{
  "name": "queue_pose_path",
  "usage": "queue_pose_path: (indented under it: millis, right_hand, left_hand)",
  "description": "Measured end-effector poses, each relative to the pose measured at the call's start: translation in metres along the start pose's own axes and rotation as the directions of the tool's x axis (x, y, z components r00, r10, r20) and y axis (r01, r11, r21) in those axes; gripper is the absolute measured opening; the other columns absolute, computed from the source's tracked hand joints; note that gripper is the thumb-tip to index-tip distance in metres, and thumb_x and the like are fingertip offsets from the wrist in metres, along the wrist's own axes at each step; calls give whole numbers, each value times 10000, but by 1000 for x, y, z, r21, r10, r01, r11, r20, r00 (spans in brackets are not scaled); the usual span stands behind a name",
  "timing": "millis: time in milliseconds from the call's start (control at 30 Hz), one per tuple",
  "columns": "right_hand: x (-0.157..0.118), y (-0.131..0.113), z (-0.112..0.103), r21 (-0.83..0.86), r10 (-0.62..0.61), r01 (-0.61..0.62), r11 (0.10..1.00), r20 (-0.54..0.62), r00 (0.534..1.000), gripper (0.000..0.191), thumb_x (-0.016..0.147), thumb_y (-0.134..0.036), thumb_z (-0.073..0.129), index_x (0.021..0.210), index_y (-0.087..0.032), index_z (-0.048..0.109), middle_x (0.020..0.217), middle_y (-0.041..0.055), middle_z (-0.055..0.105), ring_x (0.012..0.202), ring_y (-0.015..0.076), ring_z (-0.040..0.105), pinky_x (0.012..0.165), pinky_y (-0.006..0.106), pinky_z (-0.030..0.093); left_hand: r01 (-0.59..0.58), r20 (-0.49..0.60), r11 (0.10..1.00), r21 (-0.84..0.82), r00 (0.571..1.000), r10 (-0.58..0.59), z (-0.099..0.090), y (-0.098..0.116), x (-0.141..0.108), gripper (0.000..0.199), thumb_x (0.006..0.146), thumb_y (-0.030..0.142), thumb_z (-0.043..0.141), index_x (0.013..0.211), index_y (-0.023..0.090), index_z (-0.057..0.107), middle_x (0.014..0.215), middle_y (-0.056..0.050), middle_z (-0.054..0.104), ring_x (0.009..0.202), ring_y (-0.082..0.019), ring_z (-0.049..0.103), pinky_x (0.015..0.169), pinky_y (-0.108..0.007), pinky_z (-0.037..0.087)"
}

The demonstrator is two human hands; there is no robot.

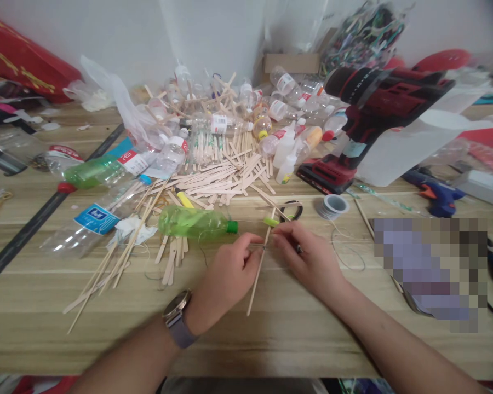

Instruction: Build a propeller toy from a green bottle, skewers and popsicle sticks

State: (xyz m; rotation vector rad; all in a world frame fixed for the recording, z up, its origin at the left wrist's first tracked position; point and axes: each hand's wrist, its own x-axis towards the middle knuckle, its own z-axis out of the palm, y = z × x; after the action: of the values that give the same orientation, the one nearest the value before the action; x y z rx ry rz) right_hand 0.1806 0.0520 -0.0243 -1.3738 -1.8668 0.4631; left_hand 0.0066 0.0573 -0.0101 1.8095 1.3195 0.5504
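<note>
A thin wooden stick (255,284) lies slanted between my hands, crossed by other sticks at its upper end. My left hand (230,268) has its thumb and forefinger closed at the stick's left side, near a small dark tie. On the right side, my right hand (304,257) is closed, its fingertips by the stick; what they pinch is too small to make out. Just beyond the fingers are a green ring-like piece (271,221) and black-handled scissors or a black loop (291,211). A green bottle (195,221) lies left of them.
A red and black drill (367,115) stands at the right, behind a spool (332,206). Flat wooden sticks (213,178) and plastic bottles are piled at the back. A blue glue gun (435,191) lies far right; a dark bar (28,235) crosses the left side.
</note>
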Motion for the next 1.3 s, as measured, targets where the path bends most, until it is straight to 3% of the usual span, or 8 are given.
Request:
queue_pose_path:
  millis: [333, 633, 733, 833, 933, 1033, 1167, 1300]
  right_hand:
    - [0, -1, 9, 10, -48, 47, 999, 92, 995, 119, 915, -213, 499, 857, -218, 603, 691, -11, 672, 569, 133, 598, 538, 208, 404]
    - [-3, -18, -10, -28, -1, 1, 1000, 13, 1000, 136, 903, -242, 499, 941, -182, 615, 718, 21, 601, 546, 135, 541, 510, 236, 397]
    - [-30, -44, -14, 19, -4, -1, 1000, 226, 974, 183, 915, -236, 480, 831, -216, 641, 725, 30, 624, 592, 151, 581, 545, 254, 408]
    - [-64, -67, -6, 149, 164, -261, 954, 473, 866, 248, 917, -292, 507, 1126, -232, 627, 753, 31, 681, 596, 165, 612, 527, 256, 413]
    - [-84, -76, 9, 300, 280, -557, 774, 627, 726, 471, 905, -321, 505, 1364, -227, 462, 651, -4, 651, 481, 134, 541, 439, 223, 360]
    - [-82, -79, 20, 474, 288, -769, 428, 736, 613, 670, 894, -392, 524, 1486, -259, 240, 731, -11, 660, 408, 94, 507, 379, 185, 354]
    - [-69, -79, 27, 648, 295, -762, -6, 729, 618, 763, 852, -423, 618, 1476, -276, 203, 824, 6, 678, 413, 81, 551, 382, 177, 438]
    - [-67, -80, 30, 729, 434, -678, -92, 642, 632, 580, 855, -355, 658, 1358, -248, 391, 898, 34, 695, 429, 66, 557, 398, 176, 484]
  left_hand:
    - [-25, 52, 994, -108, 998, 31, 2, -2, 6, 146, 875, 262, 526, 799, 172, 612, 564, 46, 513, 509, -117, 436, 503, -250, 262]
    - [213, 166, 896, -390, 973, -159, -2, -4, 12, 205, 880, 356, 519, 740, 207, 504, 396, 110, 395, 370, -88, 341, 431, -216, 238]
    - [265, 217, 853, -449, 959, -183, -3, -4, 11, 211, 886, 356, 504, 741, 203, 497, 381, 98, 445, 357, -77, 369, 423, -192, 258]
    - [338, 298, 799, -498, 931, -209, -4, -3, 11, 194, 898, 337, 471, 758, 203, 480, 381, 84, 501, 297, -58, 316, 377, -176, 220]
    - [394, 361, 749, -533, 906, -220, -3, -3, 11, 181, 910, 321, 446, 776, 201, 467, 420, 60, 562, 263, -45, 325, 339, -164, 196]
    - [434, 387, 710, -555, 890, -241, -2, -2, 11, 170, 919, 303, 432, 784, 201, 446, 476, 26, 612, 300, -66, 468, 316, -151, 196]
    - [466, 383, 669, -579, 880, -281, -2, 1, 11, 152, 930, 288, 431, 804, 203, 434, 614, -22, 677, 453, -112, 646, 301, -136, 186]
    - [492, 409, 640, -590, 866, -289, -4, 6, 10, 171, 940, 271, 440, 785, 200, 434, 687, -55, 705, 587, -148, 715, 299, -128, 181]
